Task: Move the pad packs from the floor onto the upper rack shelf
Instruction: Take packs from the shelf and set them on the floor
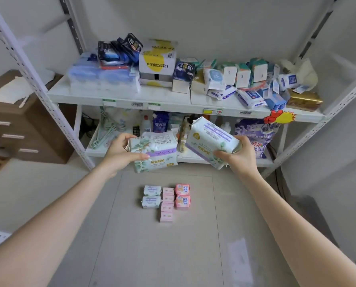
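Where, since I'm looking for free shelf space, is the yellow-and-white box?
In the head view, the box sits on the upper shelf, left of centre, between the dark packs on its left and a navy pack on its right.

Two white pad packs (155, 151) (211, 139) aloft; eight smaller packs (167, 201) on floor (131, 235).

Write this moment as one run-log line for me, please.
left hand: holds left pack | right hand: holds right pack | both short of upper shelf | floor packs: eight waiting
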Demonstrator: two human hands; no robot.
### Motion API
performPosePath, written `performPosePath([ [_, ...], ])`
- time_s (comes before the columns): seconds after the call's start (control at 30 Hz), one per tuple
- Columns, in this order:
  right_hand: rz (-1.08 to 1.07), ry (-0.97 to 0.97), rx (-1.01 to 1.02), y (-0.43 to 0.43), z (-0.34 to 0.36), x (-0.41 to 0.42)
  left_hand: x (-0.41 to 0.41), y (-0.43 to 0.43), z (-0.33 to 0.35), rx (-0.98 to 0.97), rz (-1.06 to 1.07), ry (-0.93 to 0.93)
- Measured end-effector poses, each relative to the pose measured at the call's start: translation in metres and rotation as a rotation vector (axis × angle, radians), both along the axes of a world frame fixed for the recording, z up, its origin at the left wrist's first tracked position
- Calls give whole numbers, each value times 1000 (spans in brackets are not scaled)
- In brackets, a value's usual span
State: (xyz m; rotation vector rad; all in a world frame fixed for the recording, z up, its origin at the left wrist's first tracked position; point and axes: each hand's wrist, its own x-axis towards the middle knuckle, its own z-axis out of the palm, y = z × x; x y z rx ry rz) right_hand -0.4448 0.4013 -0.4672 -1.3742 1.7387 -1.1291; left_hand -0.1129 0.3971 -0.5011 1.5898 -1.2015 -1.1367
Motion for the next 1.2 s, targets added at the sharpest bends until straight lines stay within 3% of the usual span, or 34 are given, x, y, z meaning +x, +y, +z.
performPosePath([
  [0.33,-20,-2,270,54,-130,35,47,50,-122,202,27,-66],
  [0.6,-58,-51,373,53,-250,97,112,19,-226,304,-43,-132],
  [1.2,-43,-25,490,45,-607,117,125,-36,-605,365,-142,-97],
])
